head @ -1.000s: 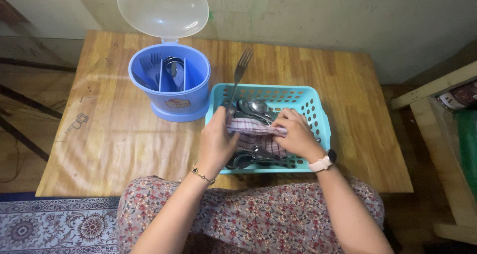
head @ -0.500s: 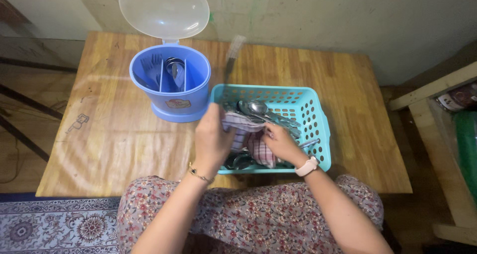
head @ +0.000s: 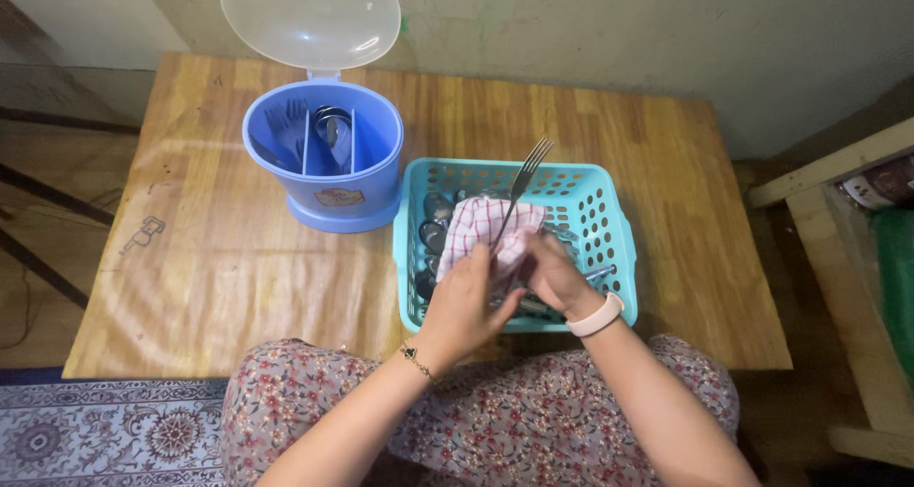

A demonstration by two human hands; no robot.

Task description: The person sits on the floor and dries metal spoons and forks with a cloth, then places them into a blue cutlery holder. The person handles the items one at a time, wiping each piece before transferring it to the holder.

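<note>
Wooden table point(head: 219, 258) seen from above, with a seated person's lap in floral cloth along the near edge. At the left of the table stands a blue cutlery holder point(head: 324, 159), divided into compartments that hold forks and spoons, its clear round lid point(head: 310, 16) tipped open behind it. Just beside it to the right sits a turquoise perforated basket point(head: 609, 230) with more spoons lying inside.

Over the basket, both hands meet around a red-and-white checked cloth point(head: 476, 230). The left hand point(head: 466, 301), a thin bracelet at its wrist, comes up from the lower left with fingers curled, grasping the cloth and the handle of a metal fork point(head: 519, 187). The fork rises out of the cloth, tilted up and to the right, tines uppermost above the basket's far side. The right hand point(head: 552, 273), a pale pink watch on its wrist, is closed on the cloth's right side, touching the left hand. Both forearms angle inward from the lap.
</note>
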